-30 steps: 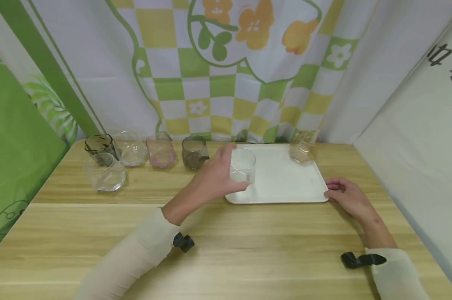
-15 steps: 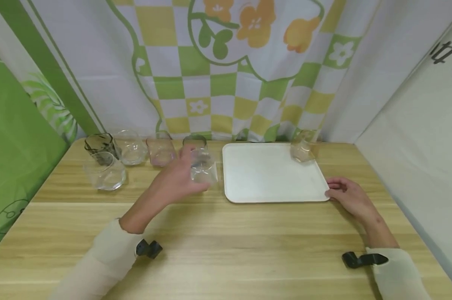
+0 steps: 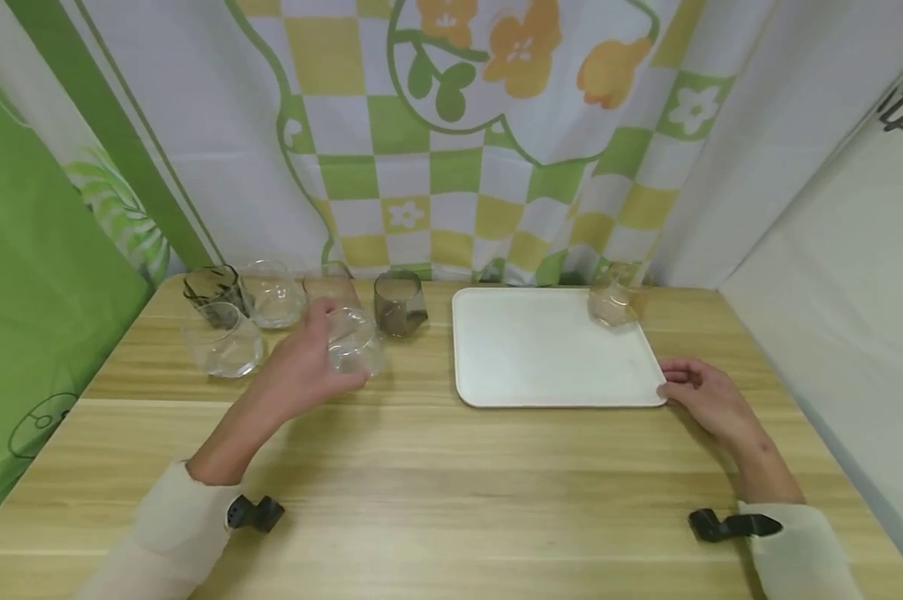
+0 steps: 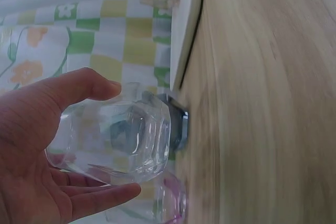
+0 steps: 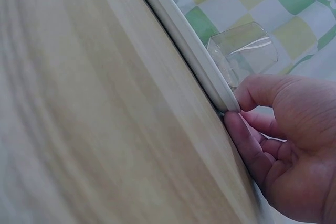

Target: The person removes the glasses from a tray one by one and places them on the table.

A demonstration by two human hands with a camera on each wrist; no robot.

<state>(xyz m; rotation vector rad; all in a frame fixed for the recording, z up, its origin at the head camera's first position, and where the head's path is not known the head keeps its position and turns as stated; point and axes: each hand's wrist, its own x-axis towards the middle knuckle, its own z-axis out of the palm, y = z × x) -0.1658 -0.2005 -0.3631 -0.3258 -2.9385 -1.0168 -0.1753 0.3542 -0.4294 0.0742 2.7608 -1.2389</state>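
Note:
My left hand (image 3: pixel 301 367) grips a clear drinking glass (image 3: pixel 353 342), thumb on one side and fingers round the other. In the left wrist view that glass (image 4: pixel 121 135) is held above the table with its thick base facing away from the palm. Behind it, in the head view, are a pink-tinted glass (image 3: pixel 331 282) and a smoky grey glass (image 3: pixel 400 308). On the right, my right hand (image 3: pixel 709 404) pinches the near right corner of a white tray (image 3: pixel 549 350) between thumb and fingers. An amber-tinted glass (image 3: pixel 612 308) is at the tray's far right corner.
At the table's back left are a dark-patterned glass (image 3: pixel 214 287), a clear glass (image 3: pixel 274 300) and, nearer, another clear glass (image 3: pixel 229 350). A checked curtain (image 3: pixel 451 167) hangs along the back edge of the wooden table (image 3: pixel 481 492).
My left hand has carried the clear glass leftward, from over the tray's left end to in front of the pink-tinted glass. The right hand keeps its hold on the tray corner.

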